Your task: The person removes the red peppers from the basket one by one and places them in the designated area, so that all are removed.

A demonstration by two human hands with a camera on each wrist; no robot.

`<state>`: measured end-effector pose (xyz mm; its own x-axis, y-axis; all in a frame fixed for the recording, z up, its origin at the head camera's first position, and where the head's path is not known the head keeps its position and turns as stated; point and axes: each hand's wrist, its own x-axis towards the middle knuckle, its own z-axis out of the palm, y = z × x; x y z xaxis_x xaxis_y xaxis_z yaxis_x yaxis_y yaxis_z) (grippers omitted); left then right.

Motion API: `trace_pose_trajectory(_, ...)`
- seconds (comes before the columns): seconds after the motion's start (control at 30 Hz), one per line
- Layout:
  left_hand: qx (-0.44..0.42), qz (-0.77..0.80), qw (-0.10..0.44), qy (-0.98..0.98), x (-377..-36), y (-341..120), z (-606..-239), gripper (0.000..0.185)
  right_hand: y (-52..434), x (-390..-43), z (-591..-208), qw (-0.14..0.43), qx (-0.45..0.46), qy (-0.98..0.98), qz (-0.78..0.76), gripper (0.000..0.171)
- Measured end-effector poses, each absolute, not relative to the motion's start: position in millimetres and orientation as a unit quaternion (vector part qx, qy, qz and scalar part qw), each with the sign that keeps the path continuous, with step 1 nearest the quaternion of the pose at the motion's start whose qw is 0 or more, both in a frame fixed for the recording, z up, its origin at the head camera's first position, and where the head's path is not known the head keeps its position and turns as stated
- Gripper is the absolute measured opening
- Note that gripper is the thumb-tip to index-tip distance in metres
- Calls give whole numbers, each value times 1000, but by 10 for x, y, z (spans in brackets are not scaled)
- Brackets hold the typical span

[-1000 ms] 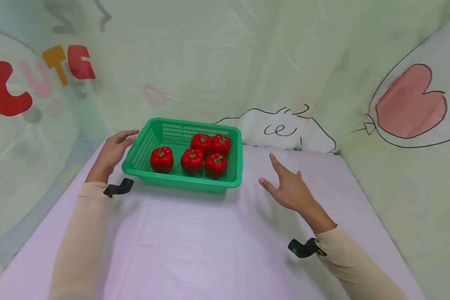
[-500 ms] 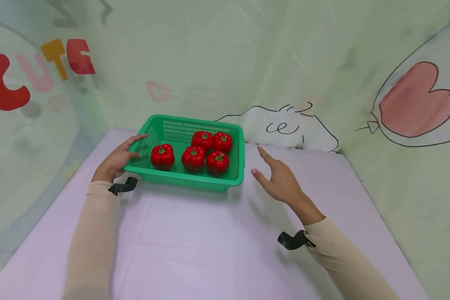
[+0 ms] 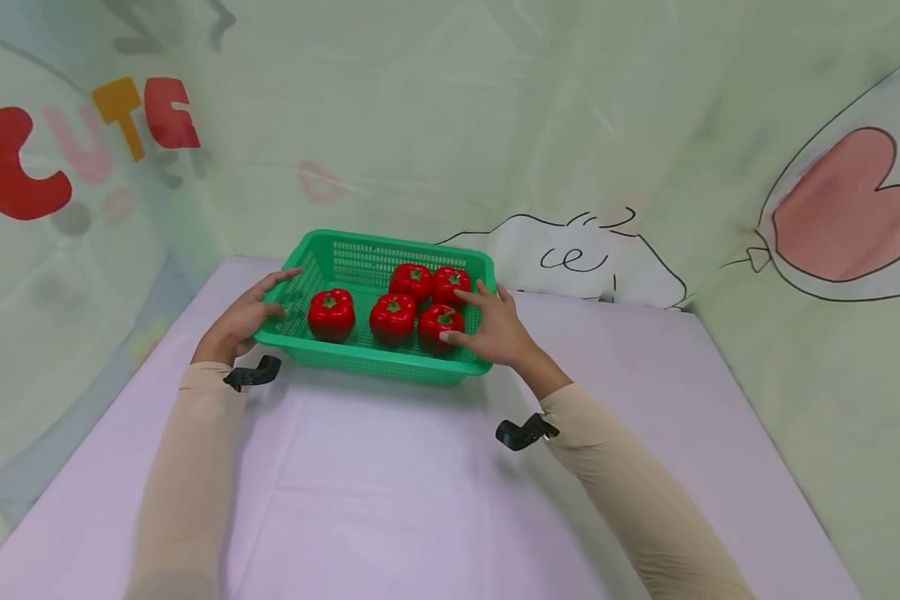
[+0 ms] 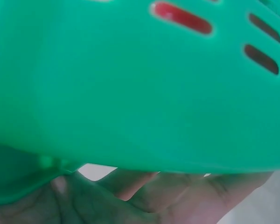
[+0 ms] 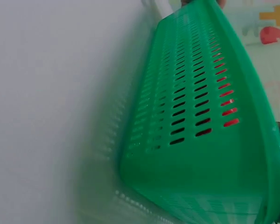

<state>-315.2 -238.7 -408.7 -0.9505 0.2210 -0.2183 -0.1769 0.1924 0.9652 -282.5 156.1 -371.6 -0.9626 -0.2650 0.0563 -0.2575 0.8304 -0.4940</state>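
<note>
The left hand (image 3: pixel 242 321) holds the 9 o'clock end of the green slotted plastic basket (image 3: pixel 360 360), thumb over the rim and fingers curled beneath, as the left wrist view shows skin under the green wall (image 4: pixel 130 93). The right hand (image 3: pixel 495 333) rests over the rim at the basket's 3 o'clock end, fingers spread and nearly straight, their tips beside the nearest glossy red bell pepper (image 3: pixel 439 325); whether it has closed on the rim I cannot tell.

The basket sits on the pale lilac tablecloth (image 3: pixel 390 492), toward the table's 12 o'clock edge, with 5 red peppers inside. The step in hand looks like taking a 2-handed hold on the basket. A lift would call for the right fingers to wrap the rim, and for both ends to rise level, since the smooth, rounded peppers could roll.

The walls are rigid, perforated with rows of slots (image 5: pixel 196 107). Behind hangs a soft, wrinkled printed cloth backdrop (image 3: pixel 495 125).
</note>
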Motion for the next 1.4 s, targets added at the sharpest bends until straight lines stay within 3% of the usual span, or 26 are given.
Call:
trace_pose_trajectory(0.3, 14, 628, 159, 762, -3170, -2318, -4083, 77, 1447, -2950, -3837, -5, -77, 978, -194, 86)
trace_pose_trajectory(0.8, 23, 628, 156, 762, -3174, -2328, -4012, 76, 1353, -3027, -3783, 11, -82, 991, -102, 74)
trace_pose_trajectory(1.1, 17, 630, 152, 762, -3167, -2360, -4044, 76, 1337, -3044, -3798, -4, -115, 986, -121, 55)
trace_pose_trajectory(1.4, 28, 624, 153, 766, -3152, -2373, -4081, 76, 1377, -3041, -3873, -29, -104, 973, -203, 66)
